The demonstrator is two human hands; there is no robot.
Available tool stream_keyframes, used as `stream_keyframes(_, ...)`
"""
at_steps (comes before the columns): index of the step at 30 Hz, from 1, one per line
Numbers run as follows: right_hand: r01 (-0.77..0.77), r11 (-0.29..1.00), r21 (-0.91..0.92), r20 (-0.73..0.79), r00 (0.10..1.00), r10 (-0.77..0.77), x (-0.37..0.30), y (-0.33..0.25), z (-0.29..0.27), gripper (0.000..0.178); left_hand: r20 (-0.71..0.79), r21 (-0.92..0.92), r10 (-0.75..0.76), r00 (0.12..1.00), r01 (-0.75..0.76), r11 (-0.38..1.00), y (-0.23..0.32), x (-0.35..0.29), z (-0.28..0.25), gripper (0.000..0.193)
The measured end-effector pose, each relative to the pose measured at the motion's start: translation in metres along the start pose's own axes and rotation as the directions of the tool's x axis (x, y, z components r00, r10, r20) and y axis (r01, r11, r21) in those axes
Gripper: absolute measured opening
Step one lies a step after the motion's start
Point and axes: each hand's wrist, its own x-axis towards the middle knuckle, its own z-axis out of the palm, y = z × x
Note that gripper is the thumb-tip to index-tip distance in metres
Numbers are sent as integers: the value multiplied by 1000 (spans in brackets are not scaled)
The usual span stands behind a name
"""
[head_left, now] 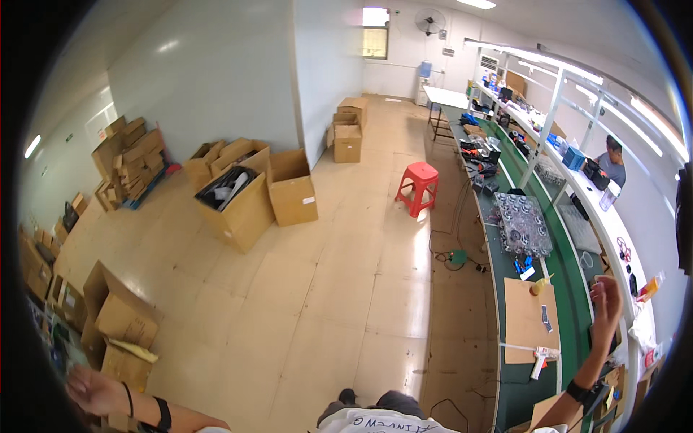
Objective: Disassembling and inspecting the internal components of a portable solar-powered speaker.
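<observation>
My left hand (94,391) is raised at the lower left, fingers loosely bent and somewhat apart, with no object visible in it. Cardboard boxes lie beyond it, among them an open carton (119,317). My right hand (608,307) is lifted over the right side of the workbench, its fingers loosely apart and holding nothing. Near it on the bench lies a brown cardboard sheet (521,317). On that sheet are a white glue gun (541,358), a small yellowish bottle (538,287) and a small dark strip (546,317). Dark bands circle both wrists.
The long green-topped bench (494,278) carries a tray of round parts (521,222) and power tools (480,153). A red stool (419,187) stands left of it, cables (451,256) on the floor. Large cartons (234,209) stand by the wall. A person (612,162) sits beyond the shelf.
</observation>
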Motion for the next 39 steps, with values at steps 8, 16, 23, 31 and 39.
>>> stream_keyframes(8,37,994,-107,-167,985,-55,152,86,69,17,257,-305,-445,858,509,805,-425,-186,268,9)
stream_keyframes(16,-161,981,-106,56,984,168,359,199,255,7,493,295,-628,602,563,772,-628,-403,521,12)
stream_keyframes(23,-85,977,-194,143,983,114,547,291,386,17,755,534,-601,263,287,795,-790,-466,631,11)
stream_keyframes(31,-245,913,-326,18,964,265,687,373,501,18,880,473,-468,-77,58,879,-1056,-557,781,6)
stream_keyframes(39,-524,839,-146,-159,850,503,768,430,551,17,858,108,39,-512,254,961,-1258,-737,1035,12)
